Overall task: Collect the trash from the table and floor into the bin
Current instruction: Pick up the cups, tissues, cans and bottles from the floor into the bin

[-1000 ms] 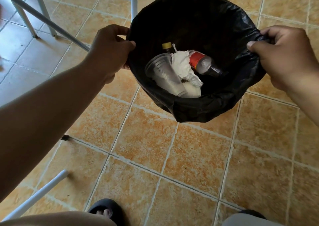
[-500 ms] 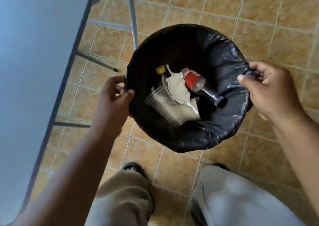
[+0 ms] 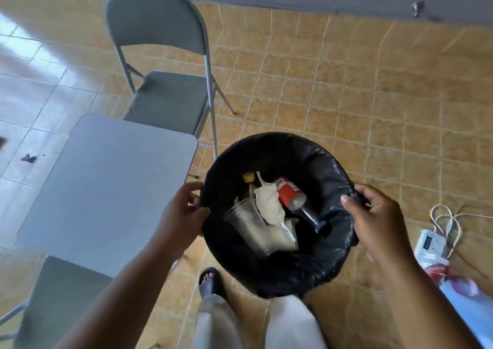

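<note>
I hold a round bin lined with a black bag (image 3: 314, 156) in front of my legs, lifted above the tiled floor. My left hand (image 3: 181, 216) grips its left rim and my right hand (image 3: 378, 219) grips its right rim. Inside lie a clear plastic cup (image 3: 249, 224), a crumpled white tissue (image 3: 269, 206), a dark bottle with a red label (image 3: 290, 192) and a bottle with a yellow cap (image 3: 248, 177). The grey table (image 3: 106, 188) stands to the left with a bare top.
A grey folding chair (image 3: 165, 92) stands beyond the table and another chair seat (image 3: 56, 298) shows at lower left. A small dark scrap (image 3: 29, 158) lies on the pale tiles at far left. A white power strip with cables (image 3: 432, 242) and a plastic bag (image 3: 464, 295) lie at right.
The view has risen and pulled back as I stood up with the bin. The table top, chairs and wider floor have come into sight. Both hands keep their grip on the rim.
</note>
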`<state>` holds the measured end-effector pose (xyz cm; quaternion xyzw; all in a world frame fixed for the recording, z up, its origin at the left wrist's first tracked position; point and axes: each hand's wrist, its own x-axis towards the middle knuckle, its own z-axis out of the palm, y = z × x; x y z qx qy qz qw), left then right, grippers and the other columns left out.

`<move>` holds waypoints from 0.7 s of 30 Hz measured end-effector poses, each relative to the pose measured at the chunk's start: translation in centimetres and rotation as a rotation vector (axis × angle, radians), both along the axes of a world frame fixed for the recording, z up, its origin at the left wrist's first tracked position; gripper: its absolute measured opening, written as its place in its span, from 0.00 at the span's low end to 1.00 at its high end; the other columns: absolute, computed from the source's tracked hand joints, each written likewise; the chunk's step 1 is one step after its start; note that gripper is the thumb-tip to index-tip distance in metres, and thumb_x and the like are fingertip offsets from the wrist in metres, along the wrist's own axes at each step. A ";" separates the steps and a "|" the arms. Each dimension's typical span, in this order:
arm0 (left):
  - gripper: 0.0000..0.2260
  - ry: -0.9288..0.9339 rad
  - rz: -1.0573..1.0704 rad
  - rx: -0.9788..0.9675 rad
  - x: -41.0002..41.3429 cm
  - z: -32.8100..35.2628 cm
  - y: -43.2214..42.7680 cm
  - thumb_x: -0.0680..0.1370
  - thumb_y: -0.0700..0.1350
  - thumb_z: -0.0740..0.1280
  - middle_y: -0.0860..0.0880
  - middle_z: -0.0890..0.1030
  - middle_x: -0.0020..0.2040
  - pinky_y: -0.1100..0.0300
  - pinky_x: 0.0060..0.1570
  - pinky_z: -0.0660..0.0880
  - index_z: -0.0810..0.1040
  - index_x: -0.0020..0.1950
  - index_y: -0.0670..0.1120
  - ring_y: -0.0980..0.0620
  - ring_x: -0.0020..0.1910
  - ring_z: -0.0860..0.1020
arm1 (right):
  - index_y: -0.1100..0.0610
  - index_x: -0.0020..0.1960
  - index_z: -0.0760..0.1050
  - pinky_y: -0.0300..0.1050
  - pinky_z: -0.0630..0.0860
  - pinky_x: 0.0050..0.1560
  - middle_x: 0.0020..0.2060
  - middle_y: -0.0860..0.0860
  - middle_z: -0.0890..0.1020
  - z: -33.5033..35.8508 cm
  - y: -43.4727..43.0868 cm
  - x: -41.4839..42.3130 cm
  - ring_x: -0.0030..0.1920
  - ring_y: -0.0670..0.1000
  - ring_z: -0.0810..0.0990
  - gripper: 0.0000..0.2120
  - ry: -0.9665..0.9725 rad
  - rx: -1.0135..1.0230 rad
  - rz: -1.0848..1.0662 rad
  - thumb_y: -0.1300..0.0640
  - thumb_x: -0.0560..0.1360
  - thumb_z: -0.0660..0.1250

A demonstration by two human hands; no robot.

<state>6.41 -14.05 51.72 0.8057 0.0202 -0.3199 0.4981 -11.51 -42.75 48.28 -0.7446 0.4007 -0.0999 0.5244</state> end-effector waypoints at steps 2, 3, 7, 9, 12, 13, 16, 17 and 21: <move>0.20 -0.044 0.027 0.003 -0.9 3.6 -1.4 0.75 0.26 0.63 0.46 0.75 0.42 0.56 0.28 0.79 0.76 0.59 0.47 0.48 0.34 0.81 | 0.33 0.48 0.79 0.44 0.79 0.41 0.40 0.33 0.84 3.5 -1.2 -0.7 0.42 0.41 0.84 0.11 -0.032 -0.032 0.038 0.51 0.76 0.70; 0.20 -0.070 0.043 -0.007 -1.3 5.0 -1.9 0.75 0.26 0.63 0.46 0.74 0.42 0.55 0.28 0.79 0.76 0.60 0.45 0.47 0.34 0.79 | 0.30 0.46 0.78 0.44 0.79 0.41 0.41 0.32 0.83 4.9 -1.8 -0.9 0.41 0.39 0.84 0.12 -0.045 -0.041 0.051 0.50 0.76 0.70; 0.19 -0.121 0.052 -0.104 -1.9 8.9 -3.9 0.76 0.26 0.63 0.43 0.74 0.45 0.49 0.38 0.81 0.76 0.61 0.45 0.41 0.43 0.80 | 0.33 0.46 0.80 0.53 0.84 0.46 0.41 0.35 0.85 8.3 -4.4 -1.0 0.42 0.41 0.85 0.07 -0.101 -0.054 0.013 0.38 0.69 0.67; 0.18 -0.133 0.040 -0.144 -1.8 10.3 -5.1 0.77 0.26 0.63 0.44 0.74 0.46 0.47 0.40 0.81 0.75 0.62 0.43 0.42 0.44 0.80 | 0.36 0.46 0.81 0.58 0.84 0.47 0.41 0.38 0.85 9.1 -5.5 -0.2 0.42 0.43 0.85 0.10 -0.116 -0.047 -0.004 0.36 0.68 0.66; 0.18 -0.137 0.031 -0.159 -0.4 11.4 -6.8 0.77 0.26 0.63 0.45 0.75 0.47 0.43 0.44 0.81 0.75 0.62 0.43 0.44 0.45 0.80 | 0.35 0.45 0.81 0.61 0.83 0.48 0.40 0.39 0.86 10.2 -7.2 1.6 0.42 0.44 0.85 0.09 -0.148 -0.040 -0.018 0.37 0.67 0.66; 0.18 -0.138 0.034 -0.171 0.5 11.6 -7.2 0.77 0.26 0.63 0.46 0.75 0.47 0.43 0.45 0.80 0.76 0.62 0.44 0.45 0.45 0.80 | 0.36 0.45 0.82 0.61 0.83 0.48 0.41 0.39 0.86 10.4 -7.8 2.4 0.42 0.44 0.86 0.09 -0.153 -0.050 -0.021 0.37 0.67 0.67; 0.18 -0.146 0.053 -0.208 4.0 11.7 -8.2 0.77 0.26 0.63 0.47 0.76 0.47 0.44 0.44 0.80 0.76 0.59 0.45 0.46 0.45 0.80 | 0.39 0.47 0.82 0.64 0.83 0.49 0.42 0.42 0.87 11.0 -9.3 5.7 0.44 0.47 0.86 0.11 -0.163 -0.061 -0.023 0.38 0.68 0.68; 0.18 -0.151 0.054 -0.222 5.4 11.7 -8.6 0.77 0.26 0.62 0.48 0.76 0.47 0.45 0.44 0.80 0.76 0.59 0.45 0.47 0.44 0.80 | 0.40 0.48 0.83 0.64 0.83 0.50 0.42 0.43 0.87 11.2 -9.7 7.1 0.44 0.48 0.87 0.12 -0.166 -0.070 -0.020 0.38 0.68 0.68; 0.17 -0.147 0.040 -0.263 12.0 11.6 -10.4 0.77 0.26 0.61 0.47 0.76 0.47 0.43 0.47 0.81 0.76 0.61 0.42 0.47 0.44 0.79 | 0.35 0.46 0.82 0.58 0.83 0.51 0.42 0.40 0.87 12.2 -10.8 13.0 0.43 0.44 0.86 0.10 -0.190 -0.087 -0.037 0.38 0.67 0.68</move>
